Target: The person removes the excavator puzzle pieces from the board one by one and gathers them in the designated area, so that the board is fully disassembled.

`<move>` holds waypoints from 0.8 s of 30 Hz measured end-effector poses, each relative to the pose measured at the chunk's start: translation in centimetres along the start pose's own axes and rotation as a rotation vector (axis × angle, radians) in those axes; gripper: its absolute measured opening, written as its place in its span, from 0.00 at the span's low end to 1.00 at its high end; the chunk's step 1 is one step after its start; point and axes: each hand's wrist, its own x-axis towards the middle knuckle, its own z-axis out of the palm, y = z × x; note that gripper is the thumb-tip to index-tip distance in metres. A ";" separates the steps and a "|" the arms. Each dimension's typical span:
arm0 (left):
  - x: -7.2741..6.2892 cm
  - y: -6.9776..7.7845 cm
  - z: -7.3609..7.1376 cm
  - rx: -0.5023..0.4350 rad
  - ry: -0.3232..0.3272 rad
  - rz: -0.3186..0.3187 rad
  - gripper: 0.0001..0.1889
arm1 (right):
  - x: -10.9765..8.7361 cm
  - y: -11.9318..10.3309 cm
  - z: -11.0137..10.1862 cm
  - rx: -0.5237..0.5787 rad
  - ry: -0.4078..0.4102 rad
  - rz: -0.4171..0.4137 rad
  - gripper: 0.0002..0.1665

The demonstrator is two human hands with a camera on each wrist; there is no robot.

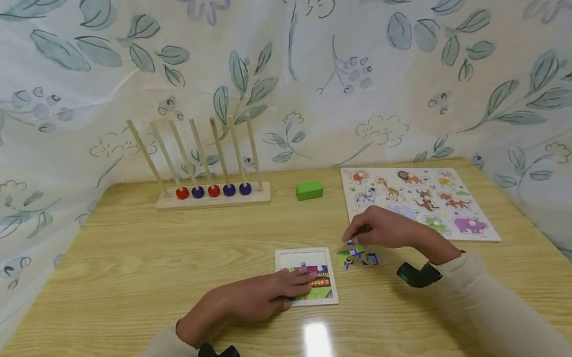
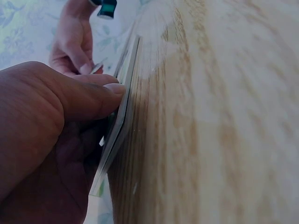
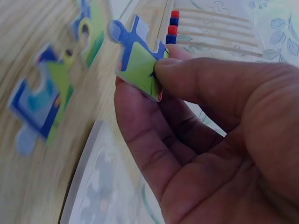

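My left hand [image 1: 254,298] lies over a small white-framed jigsaw tray [image 1: 334,284], its extended fingers resting on the pieces. In the left wrist view the thumb [image 2: 114,91] touches the tray's edge. Red, orange and green pieces [image 1: 321,292] fill the tray's near part, while the far part shows bare white. Just right of the tray, my right hand [image 1: 385,227] pinches a blue and green jigsaw piece [image 3: 140,63] between thumb and fingers. Beneath that hand, loose jigsaw pieces [image 1: 371,259] lie on the table, and two of them show blurred in the right wrist view.
A wooden peg stand [image 1: 215,199] with red and blue beads stands at the back left. A green block [image 1: 309,190] sits at the back middle. An animal puzzle board [image 1: 420,187] lies at the right, partly behind my right hand. Patterned cloth [image 1: 273,57] hangs behind the table.
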 end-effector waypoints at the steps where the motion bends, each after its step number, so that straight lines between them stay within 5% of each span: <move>1: 0.0 0.0 0.0 -0.001 0.001 -0.001 0.25 | -0.2 0.2 -0.1 -0.003 0.003 0.000 0.10; 24: -0.1 -0.2 -0.2 0.002 -0.002 0.016 0.25 | -3.6 1.8 -1.7 0.004 -0.001 0.063 0.09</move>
